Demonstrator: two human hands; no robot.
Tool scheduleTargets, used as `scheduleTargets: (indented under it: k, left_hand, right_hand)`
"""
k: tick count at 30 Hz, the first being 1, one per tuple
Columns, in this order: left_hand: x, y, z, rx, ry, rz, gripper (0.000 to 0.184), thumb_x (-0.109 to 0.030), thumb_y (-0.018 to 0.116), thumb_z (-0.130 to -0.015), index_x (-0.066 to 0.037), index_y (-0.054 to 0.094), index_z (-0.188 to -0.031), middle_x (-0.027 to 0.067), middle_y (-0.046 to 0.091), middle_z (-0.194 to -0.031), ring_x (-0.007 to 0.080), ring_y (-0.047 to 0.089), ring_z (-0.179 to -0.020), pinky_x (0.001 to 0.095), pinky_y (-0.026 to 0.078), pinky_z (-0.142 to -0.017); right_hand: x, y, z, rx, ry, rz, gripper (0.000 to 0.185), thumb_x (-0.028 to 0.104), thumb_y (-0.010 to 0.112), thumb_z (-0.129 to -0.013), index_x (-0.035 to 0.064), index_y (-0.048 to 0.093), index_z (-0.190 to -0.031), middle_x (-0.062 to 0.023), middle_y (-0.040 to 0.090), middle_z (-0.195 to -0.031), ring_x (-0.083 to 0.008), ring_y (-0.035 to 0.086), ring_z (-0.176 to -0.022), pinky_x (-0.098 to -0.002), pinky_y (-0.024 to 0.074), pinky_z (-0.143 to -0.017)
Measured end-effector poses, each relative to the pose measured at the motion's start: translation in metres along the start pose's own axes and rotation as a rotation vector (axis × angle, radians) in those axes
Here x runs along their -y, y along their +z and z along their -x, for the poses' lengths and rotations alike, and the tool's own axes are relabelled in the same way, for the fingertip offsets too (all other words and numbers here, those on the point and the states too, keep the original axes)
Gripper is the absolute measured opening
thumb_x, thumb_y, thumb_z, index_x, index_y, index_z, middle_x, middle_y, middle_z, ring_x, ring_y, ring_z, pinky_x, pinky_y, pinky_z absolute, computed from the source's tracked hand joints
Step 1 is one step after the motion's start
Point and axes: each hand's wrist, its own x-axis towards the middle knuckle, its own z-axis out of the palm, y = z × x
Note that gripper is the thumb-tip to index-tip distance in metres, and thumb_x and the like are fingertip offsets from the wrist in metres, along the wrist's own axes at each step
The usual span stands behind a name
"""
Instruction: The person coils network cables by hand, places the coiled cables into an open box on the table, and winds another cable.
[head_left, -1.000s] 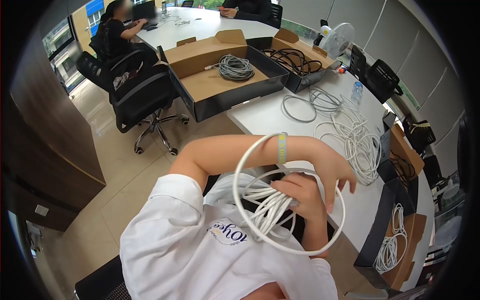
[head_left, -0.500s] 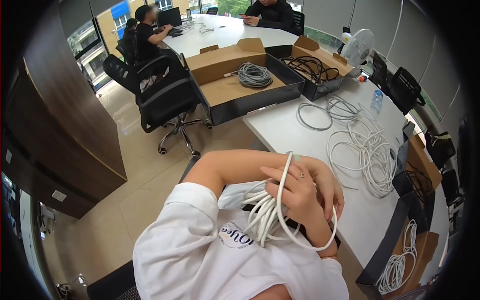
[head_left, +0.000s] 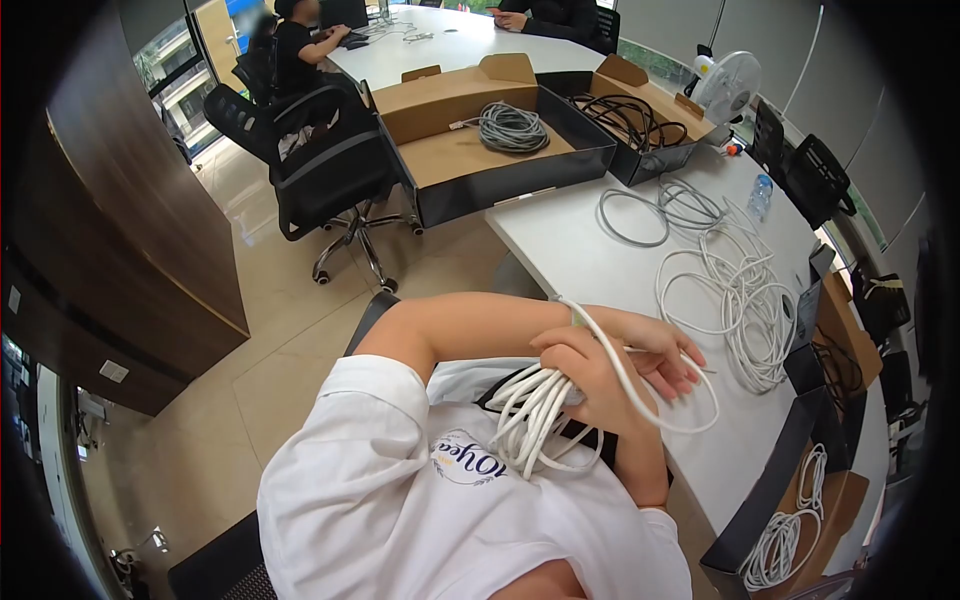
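Note:
My right hand (head_left: 592, 375) is closed around a bundled coil of white cable (head_left: 535, 410) in front of my chest. A loose length of the same cable arches over the back of this hand and loops out to the right. My left forearm crosses above the coil, and my left hand (head_left: 668, 352) is just beyond my right hand. Its fingers are apart and slightly bent, with the loose loop passing beside them. Where the cable runs behind my left wrist is hidden.
On the white table (head_left: 540, 235) lie tangled white cables (head_left: 745, 320) and a grey cable (head_left: 635, 220). Open boxes hold a grey coil (head_left: 513, 128), black cables (head_left: 630, 125) and white cables (head_left: 780, 550). A bottle (head_left: 759, 198), fan (head_left: 727, 88) and office chair (head_left: 335, 165) stand around; two people sit beyond.
My left hand has moved slightly right and its fingers have spread. The loose cable loop has swung up and right across my right hand, which keeps hold of the coil. The view has shifted slightly.

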Motion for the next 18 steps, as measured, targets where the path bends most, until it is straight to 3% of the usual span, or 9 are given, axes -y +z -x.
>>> scheduleTargets:
  k: [2, 3, 6, 10, 12, 13, 15, 16, 18]
  left_hand:
    - [0.003, -0.005, -0.005, -0.103, 0.071, 0.198, 0.037, 0.007, 0.05, -0.083, -0.001, 0.039, -0.118, 0.0118, 0.053, -0.104, 0.0175, 0.06, -0.092, 0.0279, 0.055, -0.078]
    - [0.005, -0.008, -0.007, -0.146, 0.081, 0.249, 0.036, 0.009, 0.049, -0.083, -0.002, 0.039, -0.115, 0.0128, 0.052, -0.106, 0.0175, 0.06, -0.092, 0.0281, 0.055, -0.077]
    - [0.007, -0.004, -0.003, -0.207, 0.168, 0.289, 0.03, 0.009, 0.05, -0.083, -0.001, 0.043, -0.109, 0.0127, 0.051, -0.108, 0.018, 0.06, -0.093, 0.0281, 0.055, -0.077]
    - [0.017, -0.013, -0.007, -0.129, 0.213, 0.237, 0.015, 0.009, 0.05, -0.082, 0.0, 0.053, -0.094, 0.0114, 0.051, -0.114, 0.0153, 0.06, -0.094, 0.0248, 0.054, -0.077]
    - [0.018, -0.012, 0.0, -0.083, 0.302, 0.025, 0.009, 0.007, 0.052, -0.08, 0.001, 0.06, -0.08, 0.0082, 0.052, -0.12, 0.0109, 0.06, -0.09, 0.02, 0.052, -0.075]
    - [0.02, -0.013, -0.003, -0.078, 0.303, 0.019, 0.009, 0.007, 0.052, -0.08, 0.001, 0.06, -0.08, 0.0082, 0.052, -0.12, 0.0109, 0.06, -0.09, 0.02, 0.052, -0.075]
    - [0.028, -0.017, -0.01, -0.022, 0.444, -0.124, 0.018, 0.004, 0.051, -0.074, 0.001, 0.062, -0.087, 0.0093, 0.06, -0.097, 0.0161, 0.059, -0.081, 0.0269, 0.049, -0.073]
    - [0.016, 0.003, 0.011, -0.103, 0.313, 0.015, 0.009, -0.004, 0.057, -0.08, -0.001, 0.064, -0.085, 0.0054, 0.056, -0.118, 0.0089, 0.057, -0.093, 0.0204, 0.048, -0.079]
    - [0.014, 0.002, 0.015, -0.098, 0.32, -0.053, 0.01, -0.008, 0.056, -0.082, -0.003, 0.062, -0.088, 0.0052, 0.056, -0.117, 0.0098, 0.056, -0.097, 0.0215, 0.048, -0.08]
  right_hand:
    - [0.005, 0.002, 0.001, -0.061, 0.073, -0.094, 0.031, -0.001, 0.068, -0.055, 0.0048, 0.056, -0.083, -0.0076, 0.059, -0.1, -0.0305, 0.058, -0.083, -0.0351, 0.0476, -0.069]
    - [0.006, 0.0, 0.0, -0.024, 0.076, -0.051, 0.029, 0.002, 0.07, -0.058, 0.0046, 0.055, -0.084, -0.0089, 0.059, -0.089, -0.0291, 0.058, -0.074, -0.0355, 0.0475, -0.062]
    - [0.01, -0.001, -0.006, -0.076, 0.055, -0.019, 0.029, 0.002, 0.07, -0.059, 0.0046, 0.055, -0.083, -0.009, 0.059, -0.088, -0.0289, 0.058, -0.073, -0.0356, 0.0475, -0.062]
    - [0.017, -0.002, -0.007, -0.171, 0.033, 0.042, 0.028, 0.002, 0.07, -0.06, 0.0045, 0.054, -0.083, -0.0092, 0.059, -0.085, -0.0284, 0.058, -0.07, -0.0358, 0.0474, -0.061]
    - [0.022, -0.002, -0.005, -0.218, 0.027, 0.075, 0.027, 0.003, 0.07, -0.061, 0.0045, 0.054, -0.083, -0.0093, 0.058, -0.083, -0.0282, 0.057, -0.069, -0.0359, 0.0473, -0.061]
    - [0.023, -0.003, -0.006, -0.245, 0.02, 0.094, 0.027, 0.003, 0.07, -0.061, 0.0044, 0.054, -0.083, -0.0093, 0.058, -0.083, -0.0281, 0.057, -0.068, -0.036, 0.0473, -0.061]
    - [0.025, -0.002, -0.008, -0.303, -0.002, 0.129, 0.027, 0.003, 0.07, -0.062, 0.0044, 0.054, -0.083, -0.0094, 0.058, -0.081, -0.0279, 0.057, -0.067, -0.0361, 0.0473, -0.06]
    - [0.027, -0.001, -0.009, -0.33, -0.012, 0.143, 0.027, 0.003, 0.07, -0.062, 0.0044, 0.054, -0.083, -0.0094, 0.058, -0.08, -0.0278, 0.057, -0.066, -0.0361, 0.0473, -0.06]
    - [0.029, 0.001, -0.011, -0.382, -0.036, 0.171, 0.026, 0.003, 0.07, -0.063, 0.0043, 0.053, -0.082, -0.0095, 0.057, -0.079, -0.0275, 0.057, -0.065, -0.0362, 0.0472, -0.059]
